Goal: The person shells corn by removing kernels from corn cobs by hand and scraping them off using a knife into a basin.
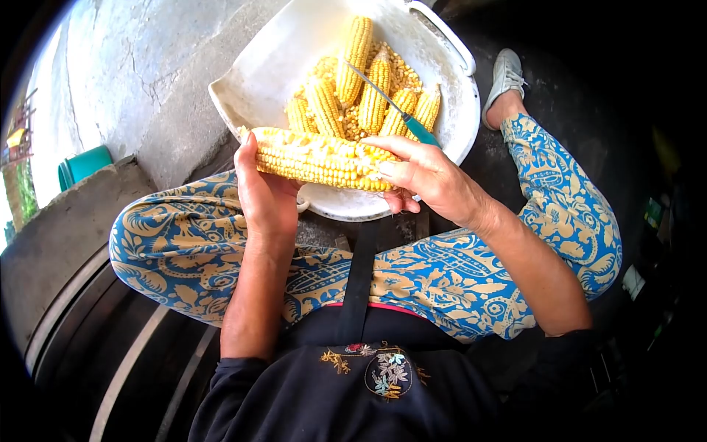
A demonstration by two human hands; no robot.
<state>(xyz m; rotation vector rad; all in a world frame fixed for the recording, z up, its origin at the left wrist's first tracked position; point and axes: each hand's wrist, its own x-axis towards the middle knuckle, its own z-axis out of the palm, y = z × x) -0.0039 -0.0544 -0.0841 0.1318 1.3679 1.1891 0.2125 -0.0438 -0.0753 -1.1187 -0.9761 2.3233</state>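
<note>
An ear of yellow corn (324,160) lies level between my hands above the near rim of a white basin (258,81). Along its upper side some kernel rows are gone. My left hand (265,191) grips its left end, thumb on top. Fingers of my right hand (431,173) close on the right end. A thin pointed metal tool with a teal handle (420,131) sticks out from behind my right hand, its shaft slanting up-left over the basin; the hand partly hides the handle. Several whole ears (356,59) rest on loose kernels (401,74) in the basin.
The basin stands between my legs, in blue and tan patterned trousers (177,236). My shoe (508,74) is at the upper right. A teal container (85,166) lies by a concrete ledge (59,228) at the left. Dark clutter at the far right is hard to make out.
</note>
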